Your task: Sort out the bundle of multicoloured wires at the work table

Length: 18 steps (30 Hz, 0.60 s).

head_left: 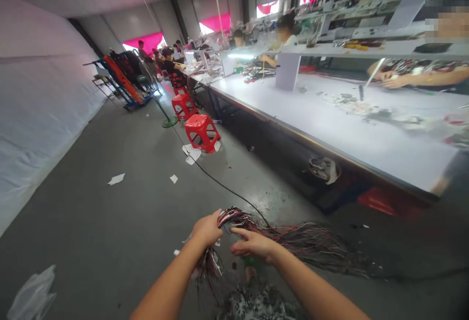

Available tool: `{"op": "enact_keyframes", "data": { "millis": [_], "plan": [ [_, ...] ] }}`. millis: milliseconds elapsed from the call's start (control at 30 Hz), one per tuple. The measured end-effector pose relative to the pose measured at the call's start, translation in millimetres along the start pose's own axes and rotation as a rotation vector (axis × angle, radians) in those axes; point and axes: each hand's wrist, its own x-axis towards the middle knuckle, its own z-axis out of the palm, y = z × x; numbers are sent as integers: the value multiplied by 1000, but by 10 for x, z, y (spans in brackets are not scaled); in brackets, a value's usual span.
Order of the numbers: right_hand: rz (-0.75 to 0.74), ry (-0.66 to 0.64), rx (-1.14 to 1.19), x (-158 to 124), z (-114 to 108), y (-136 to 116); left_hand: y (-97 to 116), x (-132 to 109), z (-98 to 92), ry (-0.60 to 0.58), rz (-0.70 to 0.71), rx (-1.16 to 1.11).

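My left hand [208, 229] is closed around a thick bundle of thin red, black and white wires [234, 218]. The bundle bends over my fist, with one end hanging down below it and the long part fanning out to the right [318, 246] above the grey floor. My right hand [252, 244] lies flat on the wires just right of the left hand, fingers stretched toward it. Both forearms reach in from the bottom edge.
A long white workbench [330, 124] runs along the right, with people seated at it working. Red plastic stools [201, 132] stand in the aisle, a black cable [220, 183] crosses the floor, paper scraps [116, 179] lie about. A white sheeted wall [36, 115] is on the left.
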Motion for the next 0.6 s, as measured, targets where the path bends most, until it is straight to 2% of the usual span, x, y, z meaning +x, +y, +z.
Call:
{"op": "enact_keyframes", "data": {
  "millis": [167,233,300,367,433,467,533,600],
  "plan": [
    [86,306,14,95,-609,-251,-205,439,-1029,152,30,171],
    [59,402,57,131,-645,-305,-180,559,-1397,220,88,277],
    [34,357,197,234,-496,-405,-68,664,-1669,252,213,376],
    [-30,177,433,420,-227,-582,107,770,-1828,244,381,426],
    [-185,-12,681,661,38,-836,298,888,-1892,206,546,433],
    [-289,-49,781,785,130,-982,386,954,-1902,178,616,430],
    [-503,8,970,1002,190,-1277,523,1106,-1903,117,735,428],
    [-622,147,1125,1147,88,-1526,607,1286,-1908,55,840,440]
  ]
}}
